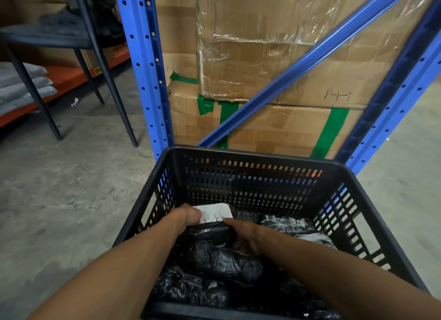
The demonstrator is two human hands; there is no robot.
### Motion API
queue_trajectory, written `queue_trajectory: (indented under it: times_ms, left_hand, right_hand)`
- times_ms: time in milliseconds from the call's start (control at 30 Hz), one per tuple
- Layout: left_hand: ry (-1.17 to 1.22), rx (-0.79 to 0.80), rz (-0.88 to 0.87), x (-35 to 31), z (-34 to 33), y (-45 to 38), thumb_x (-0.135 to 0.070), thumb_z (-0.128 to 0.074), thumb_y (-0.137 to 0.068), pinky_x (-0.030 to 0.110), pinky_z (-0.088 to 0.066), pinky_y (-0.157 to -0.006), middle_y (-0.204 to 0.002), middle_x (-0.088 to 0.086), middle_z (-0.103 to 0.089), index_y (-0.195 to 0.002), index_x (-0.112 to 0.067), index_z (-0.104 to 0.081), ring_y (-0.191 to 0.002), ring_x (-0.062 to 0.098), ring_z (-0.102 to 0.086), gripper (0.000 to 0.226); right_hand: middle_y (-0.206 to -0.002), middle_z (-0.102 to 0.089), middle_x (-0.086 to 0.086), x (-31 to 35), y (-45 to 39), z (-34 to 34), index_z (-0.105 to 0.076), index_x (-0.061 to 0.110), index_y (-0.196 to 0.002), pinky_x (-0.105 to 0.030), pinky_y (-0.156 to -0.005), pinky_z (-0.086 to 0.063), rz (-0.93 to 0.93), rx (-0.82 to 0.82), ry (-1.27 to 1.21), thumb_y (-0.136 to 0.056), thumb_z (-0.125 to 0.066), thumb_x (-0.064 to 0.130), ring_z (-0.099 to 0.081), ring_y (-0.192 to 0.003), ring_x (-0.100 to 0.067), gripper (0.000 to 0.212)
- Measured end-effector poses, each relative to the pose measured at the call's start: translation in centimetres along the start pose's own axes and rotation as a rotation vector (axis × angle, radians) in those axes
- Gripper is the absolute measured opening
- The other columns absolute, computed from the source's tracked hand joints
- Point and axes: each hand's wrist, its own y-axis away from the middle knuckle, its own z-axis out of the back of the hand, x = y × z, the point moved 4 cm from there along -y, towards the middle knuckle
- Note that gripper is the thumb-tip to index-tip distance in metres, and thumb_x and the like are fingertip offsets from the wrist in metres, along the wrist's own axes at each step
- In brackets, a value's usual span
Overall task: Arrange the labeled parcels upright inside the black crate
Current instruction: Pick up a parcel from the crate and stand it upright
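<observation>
1. While both bare forearms reach inside it, the black perforated plastic crate stands on the grey concrete floor, just near of the blue steel rack upright.
2. Black plastic-wrapped parcel with a white printed label: far-left part of the crate, label facing up and far; held between both hands.
3. Left hand: fingers curled over the parcel's left end, grasping it.
4. Right hand: fingers wrapped around the parcel's right side, grasping it.
5. Further black wrapped parcels: lying loosely in the near half of the crate.
6. Taped brown cardboard cartons: stacked behind the rack.
</observation>
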Motion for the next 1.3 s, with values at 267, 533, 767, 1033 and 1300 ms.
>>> queue_trajectory:
  times_ms: [267,533,767,1033,1300]
  left_hand:
    - [0.298,0.025,-0.061,1.3,1.8,1.8,-0.010,-0.052,-0.095,0.031,-0.041,-0.092,-0.147,0.013,-0.039,-0.150,-0.023,-0.034,-0.112,0.026,-0.047,0.059]
    - [0.713,0.023,-0.099,-0.1,4.3,3.4,-0.025,-0.056,-0.098,0.034,-0.046,-0.078,-0.121,0.009,-0.067,-0.142,-0.009,-0.050,-0.103,0.028,-0.064,0.047]
    - [0.796,0.219,-0.133,-1.2,5.9,5.9,-0.057,-0.063,-0.087,0.041,-0.056,-0.070,-0.108,0.003,-0.075,-0.115,-0.025,-0.066,-0.097,0.024,-0.070,0.043]
    - [1.153,0.182,-0.250,-1.7,6.4,6.2,-0.040,-0.085,-0.070,0.037,-0.057,-0.089,-0.109,0.008,-0.078,-0.116,-0.011,-0.071,-0.104,0.022,-0.071,0.056]
    - [1.246,0.074,-0.534,-4.7,8.4,8.7,-0.048,-0.096,-0.044,0.043,-0.059,-0.086,-0.108,0.007,-0.079,-0.117,-0.016,-0.071,-0.100,0.022,-0.075,0.083]
  right_hand:
    - [-0.127,-0.058,-0.016,0.6,1.5,1.4,-0.044,0.012,-0.104,-0.047,-0.084,-0.063,0.221,-0.003,-0.379,-0.083,-0.080,0.016,-0.069,-0.108,-0.032,0.041]
    - [-0.146,-0.048,-0.020,0.1,4.9,4.3,-0.035,0.008,-0.147,-0.054,-0.091,-0.059,0.389,0.161,-0.526,-0.082,-0.074,-0.003,-0.061,-0.122,-0.040,0.076]
    - [-0.142,-0.057,-0.022,0.3,7.4,3.4,-0.035,0.016,-0.141,-0.050,-0.084,-0.062,0.513,0.291,-0.643,-0.087,-0.067,-0.008,-0.073,-0.107,-0.040,0.067]
    - [-0.140,-0.061,-0.015,2.1,9.5,3.2,-0.045,0.023,-0.136,-0.055,-0.089,-0.059,0.560,0.339,-0.644,-0.088,-0.065,-0.006,-0.069,-0.116,-0.038,0.059]
    - [-0.131,-0.071,-0.006,4.2,10.3,5.3,-0.056,0.019,-0.140,-0.055,-0.103,-0.052,0.707,0.071,-0.583,-0.068,-0.080,0.051,-0.064,-0.124,-0.028,0.083]
